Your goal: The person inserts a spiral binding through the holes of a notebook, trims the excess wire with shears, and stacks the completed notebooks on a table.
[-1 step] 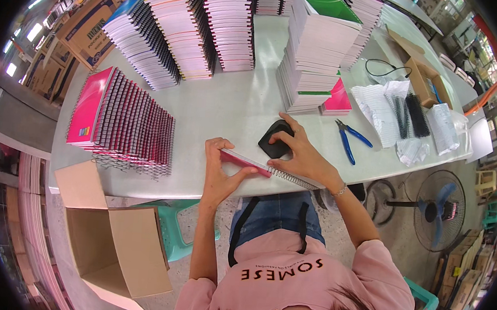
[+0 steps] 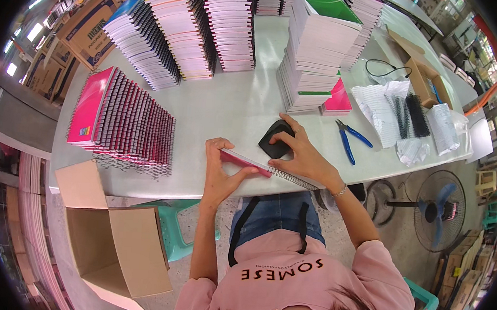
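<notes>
My left hand (image 2: 218,170) pinches a thin pink-covered notebook (image 2: 245,163), fingers at its far end and thumb along its near side. The notebook is tilted up, its edge toward me. From its right end a dark spiral coil (image 2: 294,179) reaches down to the right, near the table edge. My right hand (image 2: 307,153) is bent over that coil, thumb at the spot where coil and notebook meet. Its other fingers curl over a black block (image 2: 274,135) on the table; the palm hides part of the grip.
A leaning stack of pink spiral notebooks (image 2: 127,123) stands at left. Tall notebook stacks (image 2: 228,32) line the back. Blue-handled pliers (image 2: 350,142) lie at right beside plastic wrap (image 2: 378,109) and loose coils (image 2: 415,116). An open carton (image 2: 138,251) sits below the table's left front edge.
</notes>
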`<control>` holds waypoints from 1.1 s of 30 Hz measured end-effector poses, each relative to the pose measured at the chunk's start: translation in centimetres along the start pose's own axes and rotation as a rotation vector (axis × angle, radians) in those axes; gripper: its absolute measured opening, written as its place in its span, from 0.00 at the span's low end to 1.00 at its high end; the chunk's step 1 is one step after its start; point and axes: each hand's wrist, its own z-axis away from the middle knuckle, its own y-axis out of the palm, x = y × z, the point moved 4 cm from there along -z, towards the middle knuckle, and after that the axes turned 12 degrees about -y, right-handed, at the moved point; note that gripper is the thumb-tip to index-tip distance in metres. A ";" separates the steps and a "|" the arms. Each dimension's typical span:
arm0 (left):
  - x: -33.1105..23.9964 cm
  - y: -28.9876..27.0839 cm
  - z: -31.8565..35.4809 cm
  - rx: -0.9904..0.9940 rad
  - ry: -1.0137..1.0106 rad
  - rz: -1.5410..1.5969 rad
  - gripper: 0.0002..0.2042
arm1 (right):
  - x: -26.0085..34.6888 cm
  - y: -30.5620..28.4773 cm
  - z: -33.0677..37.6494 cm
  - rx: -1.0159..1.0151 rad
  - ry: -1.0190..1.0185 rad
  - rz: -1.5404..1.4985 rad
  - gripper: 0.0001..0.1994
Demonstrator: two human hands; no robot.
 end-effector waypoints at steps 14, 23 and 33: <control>2.0 0.9 0.1 -0.005 -0.097 0.164 0.45 | 0.7 -2.9 1.9 0.189 0.183 -0.754 0.19; 1.5 0.9 -0.3 0.009 -0.120 0.207 0.47 | 0.9 -3.0 2.2 0.128 0.307 -0.743 0.18; 1.5 1.3 0.0 0.108 -0.110 0.277 0.51 | 2.0 -3.1 0.8 0.165 0.090 -0.430 0.20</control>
